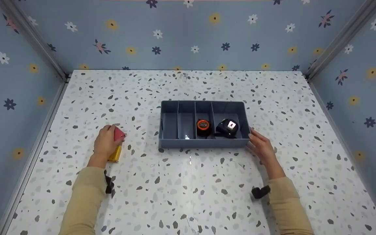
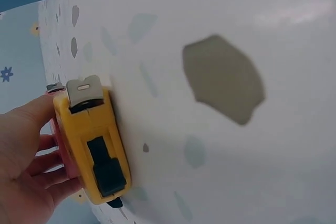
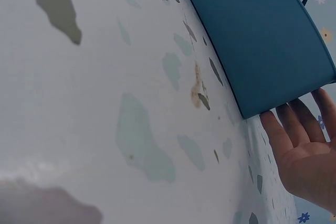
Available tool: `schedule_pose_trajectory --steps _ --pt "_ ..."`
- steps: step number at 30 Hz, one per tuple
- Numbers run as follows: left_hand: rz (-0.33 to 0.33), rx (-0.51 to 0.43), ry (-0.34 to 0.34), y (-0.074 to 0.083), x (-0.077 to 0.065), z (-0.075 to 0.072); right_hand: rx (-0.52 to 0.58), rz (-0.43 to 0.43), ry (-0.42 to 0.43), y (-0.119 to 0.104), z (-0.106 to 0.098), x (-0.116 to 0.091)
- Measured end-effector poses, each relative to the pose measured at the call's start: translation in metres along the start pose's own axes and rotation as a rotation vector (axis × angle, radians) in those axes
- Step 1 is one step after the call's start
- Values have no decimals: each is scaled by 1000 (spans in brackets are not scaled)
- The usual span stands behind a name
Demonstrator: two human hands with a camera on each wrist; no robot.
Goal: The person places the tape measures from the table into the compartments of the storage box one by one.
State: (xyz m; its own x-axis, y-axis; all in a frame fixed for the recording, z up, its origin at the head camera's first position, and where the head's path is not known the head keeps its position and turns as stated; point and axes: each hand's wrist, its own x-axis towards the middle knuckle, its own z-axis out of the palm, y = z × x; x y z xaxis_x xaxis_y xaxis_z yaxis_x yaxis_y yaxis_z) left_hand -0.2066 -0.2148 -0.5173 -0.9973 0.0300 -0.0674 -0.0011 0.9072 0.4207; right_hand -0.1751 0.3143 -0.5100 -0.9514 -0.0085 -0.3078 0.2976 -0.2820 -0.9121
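Note:
My left hand (image 1: pixel 105 140) grips a red tape measure (image 1: pixel 118 134) on the left of the table, with thumb and fingers about its sides. Right beside it stands a yellow tape measure (image 2: pixel 94 145) with a black slide button and a metal end hook; the left wrist view has it in front of the red one. A grey-blue divided box (image 1: pixel 202 143) lies mid-table. Inside are an orange-and-black tape measure (image 1: pixel 203 126) in the third compartment and a black tape measure (image 1: pixel 228 128) in the wide right one. My right hand (image 1: pixel 262 146) touches the box's right end with extended fingers.
The white speckled tabletop (image 1: pixel 175 189) runs back to a blue flowered panel (image 1: pixel 188 36). Similar panels stand at the left and right, with grey metal posts at the corners. Black straps with small cameras (image 1: pixel 260 192) sit at both wrists.

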Motion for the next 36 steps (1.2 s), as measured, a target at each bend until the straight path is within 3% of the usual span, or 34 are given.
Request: schedule_pose_trajectory --steps 15,25,36 --pt "21 -32 101 23 -6 -9 22 11 15 -2 1 1" --pt "103 -78 176 45 -14 -14 24 -2 -14 -3 2 -1" --pt "124 -74 179 70 -24 -19 -3 -1 -3 -3 2 -1"
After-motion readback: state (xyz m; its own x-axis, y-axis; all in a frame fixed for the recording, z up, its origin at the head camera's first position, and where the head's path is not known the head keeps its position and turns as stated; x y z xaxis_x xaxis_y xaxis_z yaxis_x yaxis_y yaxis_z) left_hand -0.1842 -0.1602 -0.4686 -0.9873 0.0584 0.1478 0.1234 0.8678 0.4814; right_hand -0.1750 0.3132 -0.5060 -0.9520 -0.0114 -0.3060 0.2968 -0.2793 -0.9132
